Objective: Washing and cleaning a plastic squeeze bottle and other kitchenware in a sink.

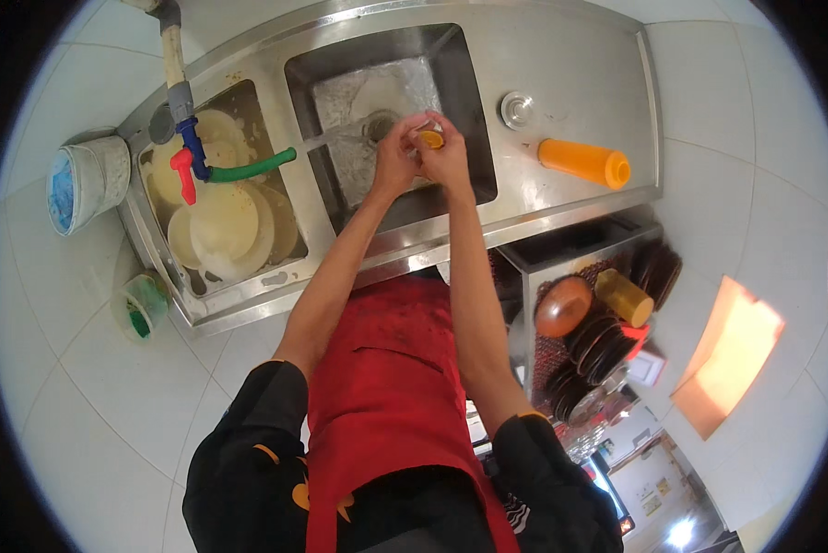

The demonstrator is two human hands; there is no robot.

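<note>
Over the right basin of a stainless steel sink (pixel 484 155), my left hand (pixel 396 155) and my right hand (pixel 447 155) meet around a small orange-yellow piece (pixel 432 139). It looks like a cap, but its kind is not certain. Something whitish shows between the fingers. Water runs from a green hose (pixel 255 168) on a blue tap with a red handle (pixel 184 173) and falls left of my hands, near the drain (pixel 380 126). An orange plastic bottle (pixel 583 163) lies on its side on the drainboard at the right, its end towards the right.
Pale plates (pixel 224 221) lie in cloudy water in the left basin. A metal drain strainer (pixel 517 110) sits on the drainboard. White bucket (pixel 99 181) and green container (pixel 141 307) stand at the left. Dark bowls (pixel 600 349) and an orange bowl (pixel 564 306) are stacked on a rack at lower right.
</note>
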